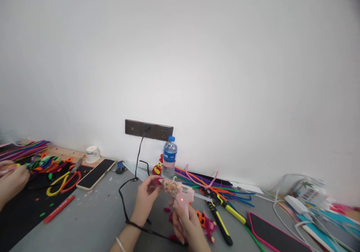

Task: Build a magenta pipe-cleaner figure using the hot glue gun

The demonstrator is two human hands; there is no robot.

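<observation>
- Left hand (149, 189) — raised, thumb and fingertips drawn together in a pinch.
- Left forearm (129, 232) — slants up and inward from the lower edge.
- Right hand (186, 222) — lower, fingers curled in a closed grip, back of the hand partly showing.
- Both hands near each other, apart.

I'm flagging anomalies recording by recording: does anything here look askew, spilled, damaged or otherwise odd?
The black cord crosses the left forearm, where it could snag. The glue gun has lumpy, mottled buildup around its front, possibly old glue. Pale specks dot the gray tabletop. I see no clear spill.
</observation>
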